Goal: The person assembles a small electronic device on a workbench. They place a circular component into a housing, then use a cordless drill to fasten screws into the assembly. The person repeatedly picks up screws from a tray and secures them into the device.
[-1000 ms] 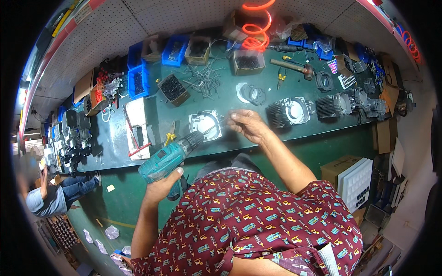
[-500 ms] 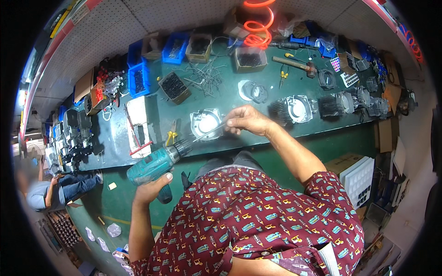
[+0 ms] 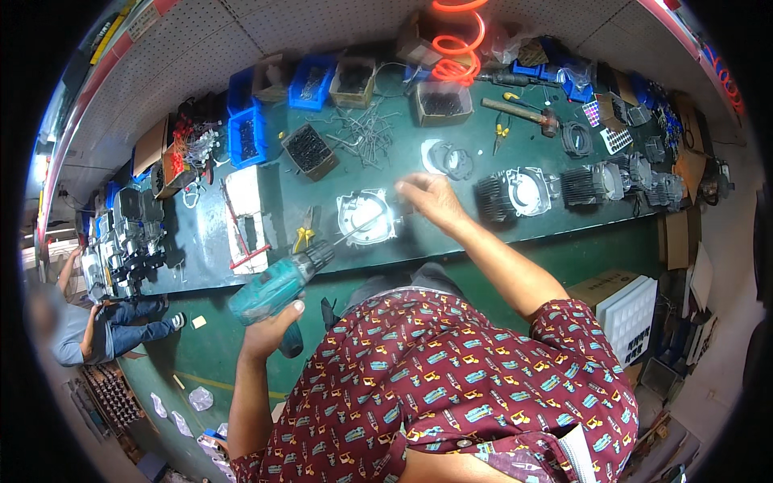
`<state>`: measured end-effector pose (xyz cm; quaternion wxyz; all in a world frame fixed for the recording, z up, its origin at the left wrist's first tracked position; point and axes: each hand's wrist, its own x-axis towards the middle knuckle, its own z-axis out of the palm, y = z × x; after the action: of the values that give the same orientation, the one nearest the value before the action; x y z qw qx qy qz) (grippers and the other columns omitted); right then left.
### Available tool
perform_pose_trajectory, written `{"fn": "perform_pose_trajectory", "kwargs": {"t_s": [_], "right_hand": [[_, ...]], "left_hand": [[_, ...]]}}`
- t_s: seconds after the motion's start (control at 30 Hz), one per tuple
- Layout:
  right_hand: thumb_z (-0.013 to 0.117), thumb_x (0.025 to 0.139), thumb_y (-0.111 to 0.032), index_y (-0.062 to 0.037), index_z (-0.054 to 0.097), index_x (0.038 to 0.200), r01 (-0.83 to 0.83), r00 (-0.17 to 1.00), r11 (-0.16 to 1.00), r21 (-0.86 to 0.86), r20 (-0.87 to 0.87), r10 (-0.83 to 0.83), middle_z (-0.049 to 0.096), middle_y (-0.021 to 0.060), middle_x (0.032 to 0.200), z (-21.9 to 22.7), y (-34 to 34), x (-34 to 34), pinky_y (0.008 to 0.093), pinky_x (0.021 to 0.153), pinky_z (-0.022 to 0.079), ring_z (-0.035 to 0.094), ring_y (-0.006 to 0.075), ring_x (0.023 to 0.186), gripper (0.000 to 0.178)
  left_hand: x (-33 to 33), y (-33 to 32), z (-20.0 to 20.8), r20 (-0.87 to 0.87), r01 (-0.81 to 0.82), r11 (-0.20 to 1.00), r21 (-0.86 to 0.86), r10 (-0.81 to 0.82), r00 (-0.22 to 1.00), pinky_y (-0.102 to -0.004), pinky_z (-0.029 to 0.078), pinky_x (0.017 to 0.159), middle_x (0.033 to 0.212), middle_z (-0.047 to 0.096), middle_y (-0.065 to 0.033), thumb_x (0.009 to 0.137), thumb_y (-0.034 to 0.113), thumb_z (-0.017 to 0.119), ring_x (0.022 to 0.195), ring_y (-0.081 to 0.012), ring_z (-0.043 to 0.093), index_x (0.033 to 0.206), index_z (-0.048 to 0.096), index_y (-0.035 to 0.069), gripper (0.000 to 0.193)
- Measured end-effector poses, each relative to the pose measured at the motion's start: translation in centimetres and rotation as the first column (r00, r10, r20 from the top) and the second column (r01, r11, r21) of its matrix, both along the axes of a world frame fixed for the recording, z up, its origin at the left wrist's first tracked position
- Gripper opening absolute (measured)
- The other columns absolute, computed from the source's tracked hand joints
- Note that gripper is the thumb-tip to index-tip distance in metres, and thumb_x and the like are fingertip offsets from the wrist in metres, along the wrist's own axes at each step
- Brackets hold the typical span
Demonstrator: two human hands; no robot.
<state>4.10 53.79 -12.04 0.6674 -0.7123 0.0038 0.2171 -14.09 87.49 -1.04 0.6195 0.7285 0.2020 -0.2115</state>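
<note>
My left hand (image 3: 272, 328) is wrapped round the grip of a teal cordless drill (image 3: 270, 290). From its chuck, a long thin bit (image 3: 353, 233) slants up to the right, crossing in front of a silver metal housing (image 3: 372, 239) with a round opening, on the bench. Beyond the housing's upper right, my right hand (image 3: 433, 200) hangs with its fingers drawn together, apart from the bit. Whether anything small sits between those fingertips is hidden. Yellow-handled pliers (image 3: 304, 233) lie left of the housing.
Finned metal cylinders (image 3: 503, 197) line the green bench (image 3: 451, 241) to the right. Boxes of dark screws (image 3: 308, 153), blue bins (image 3: 245, 137) and a hammer (image 3: 523, 115) lie behind. An orange coiled hose (image 3: 457, 48) hangs above. Another person (image 3: 88, 330) sits at far left.
My right hand has left the bit and moved up and slightly right. The drill has shifted slightly right with my left hand. The person at left has raised an arm.
</note>
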Motion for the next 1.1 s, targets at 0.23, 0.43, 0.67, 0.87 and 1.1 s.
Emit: {"fn": "perform_pose_trajectory", "kwargs": {"t_s": [0.23,0.43,0.67,0.87,1.1], "right_hand": [[0.080,0.074,-0.040,-0.0038,0.066,0.125,-0.107,0.945,0.910,-0.401,0.242,0.218,0.070,0.0181,0.093,-2.2,-0.3,-1.7,0.0395,0.074,0.054,0.067,0.0276,0.079,0.064],[0.083,0.070,-0.040,-0.0094,0.054,0.140,-0.192,0.854,0.824,-0.533,0.323,0.408,0.065,0.0210,0.119,-2.6,-1.0,-2.0,0.0457,0.093,0.051,0.063,0.0368,0.106,0.081],[0.085,0.070,-0.039,-0.0090,0.052,0.142,-0.266,0.823,0.774,-0.574,0.282,0.493,0.063,0.0213,0.125,-2.9,-1.7,-0.9,0.0468,0.097,0.050,0.061,0.0389,0.115,0.085],[0.085,0.072,-0.038,-0.0063,0.051,0.141,-0.284,0.823,0.806,-0.520,0.299,0.483,0.062,0.0210,0.126,-3.5,-1.4,-1.3,0.0471,0.098,0.050,0.060,0.0391,0.117,0.083],[0.084,0.074,-0.037,-0.0038,0.050,0.140,-0.325,0.819,0.790,-0.520,0.263,0.509,0.063,0.0198,0.123,-2.9,-1.1,-1.2,0.0453,0.096,0.051,0.061,0.0377,0.114,0.082]], "left_hand": [[0.4,-2.1,-0.7,0.077,0.150,0.977,0.154,-0.164,0.983,-0.0308,0.051,0.088,0.110,0.069,-0.0036,0.088,0.008,0.074,0.099,-0.0130,0.063,0.120,0.065,0.001,0.033],[1.7,-3.1,0.4,0.131,0.253,0.928,0.275,-0.296,0.946,-0.0316,0.053,0.082,0.100,0.072,-0.0077,0.086,0.011,0.075,0.090,-0.0144,0.066,0.115,0.067,0.001,0.031],[10.6,-9.1,9.2,-0.087,0.529,0.516,0.674,-0.656,0.750,-0.0438,0.056,0.081,0.092,0.073,-0.0184,0.076,0.021,0.079,0.091,-0.0373,0.070,0.106,0.071,0.009,0.033],[13.4,-12.4,10.8,-0.346,0.676,0.326,0.661,-0.666,0.661,-0.0448,0.056,0.084,0.091,0.073,-0.0181,0.075,0.014,0.078,0.090,-0.0378,0.070,0.103,0.071,0.009,0.029],[12.5,-13.5,10.1,-0.391,0.658,0.242,0.713,-0.642,0.660,-0.0470,0.055,0.084,0.092,0.072,-0.0189,0.075,0.014,0.077,0.091,-0.0398,0.070,0.102,0.068,0.006,0.030]]}}
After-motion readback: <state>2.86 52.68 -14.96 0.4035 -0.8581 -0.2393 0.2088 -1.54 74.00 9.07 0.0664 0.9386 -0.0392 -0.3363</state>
